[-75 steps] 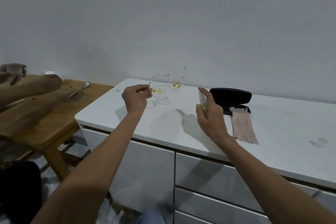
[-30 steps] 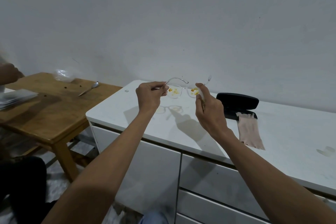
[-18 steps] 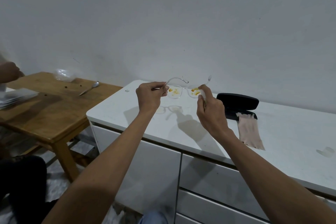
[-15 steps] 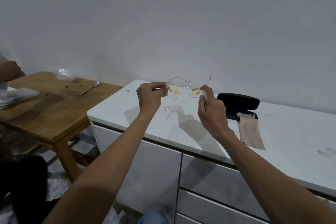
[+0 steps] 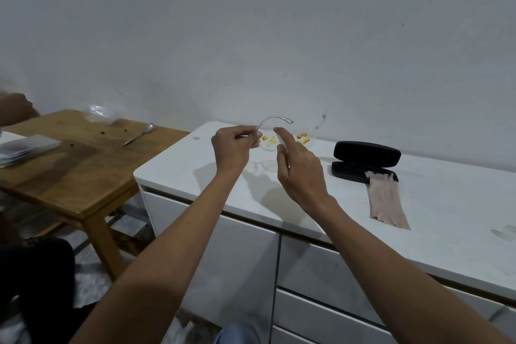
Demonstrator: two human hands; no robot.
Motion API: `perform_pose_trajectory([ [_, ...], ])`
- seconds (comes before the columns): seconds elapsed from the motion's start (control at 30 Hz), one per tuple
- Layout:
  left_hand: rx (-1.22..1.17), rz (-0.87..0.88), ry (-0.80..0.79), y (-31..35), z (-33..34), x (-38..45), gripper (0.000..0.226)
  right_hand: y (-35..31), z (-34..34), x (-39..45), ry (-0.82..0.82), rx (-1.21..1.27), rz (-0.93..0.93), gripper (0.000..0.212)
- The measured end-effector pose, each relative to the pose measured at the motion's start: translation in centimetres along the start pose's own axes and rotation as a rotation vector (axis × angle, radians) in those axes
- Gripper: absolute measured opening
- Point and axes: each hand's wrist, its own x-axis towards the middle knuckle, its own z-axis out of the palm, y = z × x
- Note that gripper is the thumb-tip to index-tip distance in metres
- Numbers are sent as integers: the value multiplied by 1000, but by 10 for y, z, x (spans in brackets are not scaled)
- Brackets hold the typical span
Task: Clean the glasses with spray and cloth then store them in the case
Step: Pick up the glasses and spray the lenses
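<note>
Left hand pinching the left temple of the clear glasses, fingers curled tight on that arm, holding the frame up above the white tabletop. Lenses facing the camera, both smeared with yellow-orange spots. Other temple sticking up and to the right, free.

Right hand hovering just in front of the glasses, index finger stretched up toward the left lens, other fingers loosely curled. Possibly holding a small spray bottle in the palm, mostly hidden; cannot tell whether clamped on anything or touching the lens.

Faint shadow of the glasses falling on the tabletop right below the hands.

Black glasses case lying open on the tabletop, well to the right of the hands, lid tilted up toward the wall. Pinkish cloth draping from the case's front edge and trailing down across the tabletop toward the camera.

White drawers showing below the tabletop edge.

Wooden table standing to the left, apart from the white unit. Spoon lying on it near the far edge, crumpled clear plastic beyond it, sheets of paper at the left. Another person's hand showing at the far left edge.
</note>
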Motion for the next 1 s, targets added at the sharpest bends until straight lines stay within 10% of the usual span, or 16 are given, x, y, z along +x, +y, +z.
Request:
perform_pose_trajectory([
  [1.0,-124,-17,36,9,-5,16,20,32,-16,-14,214,461,388,38],
])
